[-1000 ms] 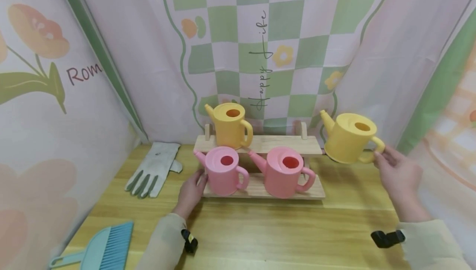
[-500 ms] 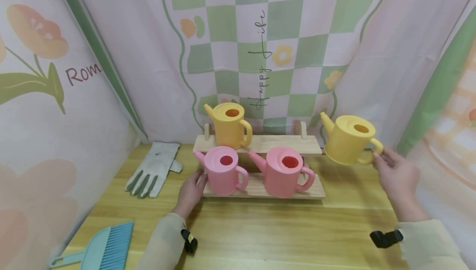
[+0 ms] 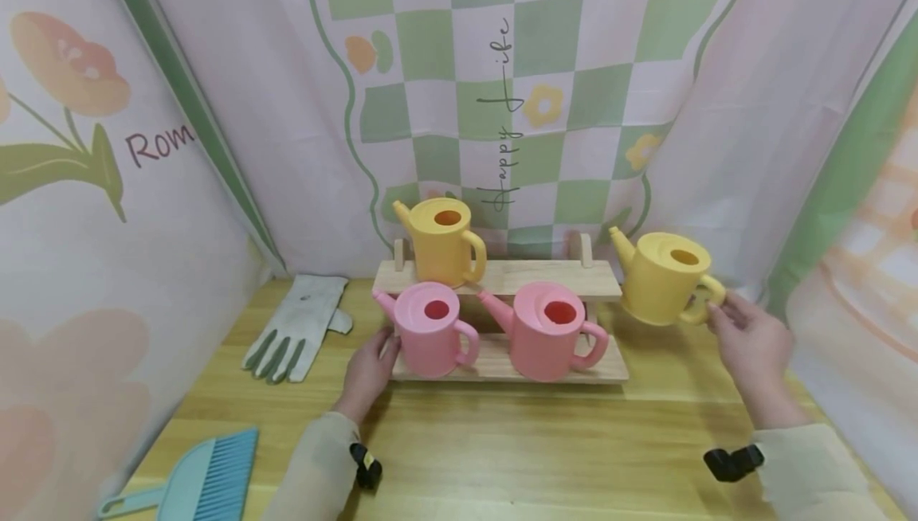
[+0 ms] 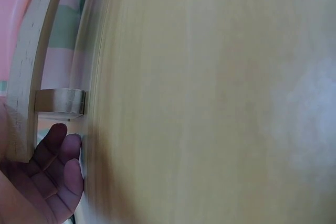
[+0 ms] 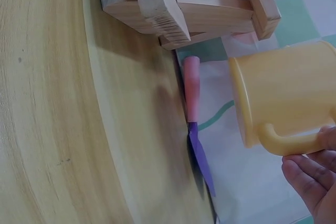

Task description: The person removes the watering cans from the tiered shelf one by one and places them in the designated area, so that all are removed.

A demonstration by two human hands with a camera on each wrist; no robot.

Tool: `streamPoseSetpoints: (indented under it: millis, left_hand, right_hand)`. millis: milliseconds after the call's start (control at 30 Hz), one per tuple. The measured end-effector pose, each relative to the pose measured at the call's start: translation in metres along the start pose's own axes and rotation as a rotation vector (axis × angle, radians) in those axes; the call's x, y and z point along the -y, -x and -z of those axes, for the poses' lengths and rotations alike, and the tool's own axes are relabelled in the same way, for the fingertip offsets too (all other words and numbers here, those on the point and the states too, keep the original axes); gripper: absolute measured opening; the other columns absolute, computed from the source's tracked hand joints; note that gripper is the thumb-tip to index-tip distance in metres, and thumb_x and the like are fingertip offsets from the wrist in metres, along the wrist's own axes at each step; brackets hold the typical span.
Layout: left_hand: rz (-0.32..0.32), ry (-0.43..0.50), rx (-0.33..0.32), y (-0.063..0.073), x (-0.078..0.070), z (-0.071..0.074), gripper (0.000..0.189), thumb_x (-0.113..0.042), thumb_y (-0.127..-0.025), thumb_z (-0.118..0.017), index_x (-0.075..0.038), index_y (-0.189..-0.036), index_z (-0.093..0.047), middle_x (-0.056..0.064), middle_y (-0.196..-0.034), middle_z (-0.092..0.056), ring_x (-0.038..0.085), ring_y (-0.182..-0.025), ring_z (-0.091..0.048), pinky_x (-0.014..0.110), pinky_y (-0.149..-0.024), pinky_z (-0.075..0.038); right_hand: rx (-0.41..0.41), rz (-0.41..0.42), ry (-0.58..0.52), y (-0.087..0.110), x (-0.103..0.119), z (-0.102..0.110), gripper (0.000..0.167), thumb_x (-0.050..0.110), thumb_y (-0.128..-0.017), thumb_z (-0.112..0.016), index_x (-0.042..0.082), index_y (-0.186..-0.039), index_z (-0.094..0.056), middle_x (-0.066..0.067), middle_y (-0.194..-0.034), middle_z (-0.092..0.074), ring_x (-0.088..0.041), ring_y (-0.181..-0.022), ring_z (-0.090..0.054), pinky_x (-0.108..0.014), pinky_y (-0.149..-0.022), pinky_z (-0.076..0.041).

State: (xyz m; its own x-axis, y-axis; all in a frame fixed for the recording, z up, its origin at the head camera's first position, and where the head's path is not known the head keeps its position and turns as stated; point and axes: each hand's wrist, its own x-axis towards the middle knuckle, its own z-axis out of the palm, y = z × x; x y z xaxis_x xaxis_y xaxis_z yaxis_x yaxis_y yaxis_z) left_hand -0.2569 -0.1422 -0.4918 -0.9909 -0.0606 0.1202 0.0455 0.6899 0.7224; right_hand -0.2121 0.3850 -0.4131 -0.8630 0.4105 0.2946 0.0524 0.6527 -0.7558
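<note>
My right hand [image 3: 753,342] pinches the handle of a yellow watering can [image 3: 661,282], held in the air to the right of a two-tier wooden shelf [image 3: 545,278]. In the right wrist view, thumb and fingers close on the handle of that can [image 5: 289,95]. My left hand [image 3: 368,374] grips the left end of the shelf's lower board; in the left wrist view its fingers [image 4: 55,174] curl beneath the board. Another yellow watering can [image 3: 441,254] stands on the upper tier at the left. Two pink watering cans, one left [image 3: 428,338] and one right [image 3: 541,342], stand on the lower tier.
A white and grey-green glove [image 3: 297,326] lies on the wooden table [image 3: 502,449] at the left. Nearer sits a blue-green brush [image 3: 208,477]. Behind the shelf hangs a checkered curtain [image 3: 548,35]. A small trowel with a pink handle [image 5: 192,87] lies along the table's back edge.
My right hand has brought the yellow watering can a little left and down, closer to the upper tier. My left hand has stayed at the shelf's end.
</note>
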Motion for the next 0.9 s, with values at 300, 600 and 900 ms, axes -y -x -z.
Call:
streamPoseSetpoints:
  millis: [300,600,900]
  left_hand:
    - [0.0,0.002,-0.003,0.0,0.001,0.0,0.047,-0.039,-0.102,-0.049,-0.012,-0.139,-0.054,0.015,-0.138,-0.055,0.039,-0.126,-0.05,0.055,-0.105,-0.039]
    - [0.012,0.0,0.01,-0.001,0.001,-0.001,0.05,-0.043,-0.102,-0.047,-0.012,-0.14,-0.053,0.015,-0.14,-0.054,0.039,-0.127,-0.049,0.055,-0.105,-0.039]
    - [0.016,-0.001,0.005,-0.001,0.001,-0.002,0.05,-0.044,-0.101,-0.047,-0.013,-0.14,-0.053,0.014,-0.139,-0.054,0.039,-0.127,-0.05,0.055,-0.105,-0.039]
  right_hand:
    - [0.03,-0.016,-0.067,-0.001,-0.01,-0.013,0.045,0.023,-0.1,-0.055,-0.005,-0.135,-0.05,-0.028,-0.126,-0.055,0.021,-0.065,-0.05,-0.008,-0.058,-0.05]
    - [0.042,-0.009,-0.028,0.003,-0.021,-0.028,0.041,0.02,-0.1,-0.055,-0.01,-0.129,-0.054,-0.028,-0.121,-0.059,0.023,-0.064,-0.046,-0.007,-0.056,-0.048]
    - [0.043,-0.004,-0.005,0.009,-0.029,-0.041,0.045,0.02,-0.099,-0.056,-0.01,-0.132,-0.052,-0.029,-0.118,-0.061,0.025,-0.064,-0.043,-0.008,-0.055,-0.047]
